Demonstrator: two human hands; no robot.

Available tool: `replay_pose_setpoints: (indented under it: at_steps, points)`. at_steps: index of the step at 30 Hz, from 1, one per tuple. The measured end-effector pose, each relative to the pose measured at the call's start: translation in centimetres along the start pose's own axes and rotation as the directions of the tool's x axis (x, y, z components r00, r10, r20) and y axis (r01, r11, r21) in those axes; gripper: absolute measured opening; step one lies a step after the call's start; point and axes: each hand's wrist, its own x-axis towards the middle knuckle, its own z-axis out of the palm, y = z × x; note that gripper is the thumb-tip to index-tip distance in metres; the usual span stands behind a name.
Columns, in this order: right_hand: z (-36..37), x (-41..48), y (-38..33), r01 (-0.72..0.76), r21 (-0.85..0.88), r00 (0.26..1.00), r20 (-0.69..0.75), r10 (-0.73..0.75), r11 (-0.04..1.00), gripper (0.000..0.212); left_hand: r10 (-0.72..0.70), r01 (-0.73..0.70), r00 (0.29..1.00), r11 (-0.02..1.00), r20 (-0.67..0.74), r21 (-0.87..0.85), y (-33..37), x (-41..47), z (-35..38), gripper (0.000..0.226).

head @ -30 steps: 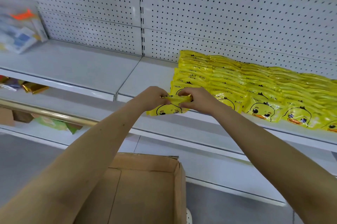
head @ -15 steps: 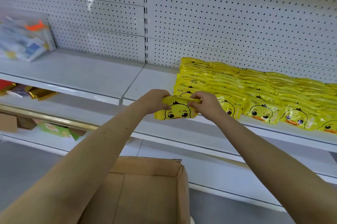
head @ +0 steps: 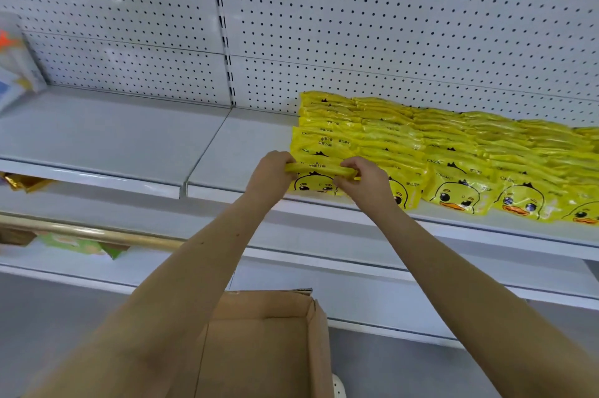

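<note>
duck pack (head: 311,184) now raised to the shelf (head: 246,141).

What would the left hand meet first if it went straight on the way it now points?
Probably the row of yellow duck packets lying on the shelf, just beyond the held packet that the left hand grips by one end. Depth is hard to judge.

Glossy plastic packet (head: 316,182); matt cardboard box (head: 259,342).
</note>
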Motion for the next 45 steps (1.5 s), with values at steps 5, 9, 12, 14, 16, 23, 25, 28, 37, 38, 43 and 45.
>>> replay_pose_setpoints:
  at_steps: [5, 9, 12, 14, 16, 23, 25, 28, 37, 38, 43, 45]
  points:
    - [1.7, 1.0, 1.1, 0.07, -0.108, 0.997, 0.041, -0.066, 0.992, 0.058, -0.052, 0.05, 0.998, 0.996, -0.026, -0.073, -1.0, 2.1, 2.3, 0.026]
    - [2.7, 0.7, 2.4, 0.15, -0.275, 0.988, 0.085, -0.132, 0.95, 0.066, -0.006, 0.011, 0.999, 0.993, 0.049, -0.114, -1.8, 2.2, 3.9, 0.06]
    - [3.1, 0.8, 2.8, 0.156, -0.332, 0.987, 0.075, -0.139, 0.93, 0.065, 0.051, -0.048, 0.998, 0.993, 0.029, -0.106, -1.9, 2.1, 4.8, 0.066]
    - [3.5, 1.2, 2.8, 0.14, -0.337, 0.99, 0.046, -0.133, 0.931, 0.062, 0.062, -0.061, 0.998, 0.994, 0.013, -0.094, -2.0, 2.4, 5.0, 0.065]
    - [3.7, 1.6, 2.7, 0.127, -0.339, 0.992, 0.026, -0.126, 0.932, 0.061, 0.062, -0.062, 0.998, 0.994, 0.002, -0.086, -2.0, 3.0, 5.1, 0.064]
    - [4.7, 2.9, 2.6, 0.09, -0.353, 0.995, -0.006, -0.098, 0.931, 0.062, 0.083, -0.084, 0.996, 0.996, -0.027, -0.039, -2.4, 4.8, 5.3, 0.061]
    - [4.9, 2.8, 2.7, 0.08, -0.35, 0.996, -0.008, -0.088, 0.933, 0.062, 0.097, -0.098, 0.995, 0.995, -0.036, -0.027, -2.6, 4.7, 5.4, 0.061]
    - [5.0, 2.1, 2.7, 0.073, -0.349, 0.996, -0.015, -0.084, 0.934, 0.062, 0.114, -0.115, 0.993, 0.993, -0.041, -0.037, -2.6, 3.9, 5.5, 0.067]
    - [4.8, 0.0, 2.0, 0.112, -0.324, 0.99, -0.045, -0.133, 0.939, 0.067, 0.091, -0.096, 0.994, 0.992, -0.065, -0.082, -2.2, 1.9, 4.6, 0.079]
    - [4.7, -0.2, 1.9, 0.11, -0.317, 0.99, -0.05, -0.133, 0.942, 0.067, 0.091, -0.096, 0.994, 0.993, -0.065, -0.075, -2.3, 1.5, 4.5, 0.079]
    - [3.6, -1.1, 1.9, 0.121, -0.308, 0.987, -0.064, -0.147, 0.944, 0.063, 0.096, -0.097, 0.994, 0.995, -0.047, -0.016, -2.2, 0.1, 3.7, 0.075]
    - [2.9, -1.6, 1.7, 0.107, -0.307, 0.986, -0.092, -0.141, 0.946, 0.062, 0.103, -0.102, 0.994, 0.995, -0.029, 0.02, -2.1, -0.6, 3.1, 0.073]
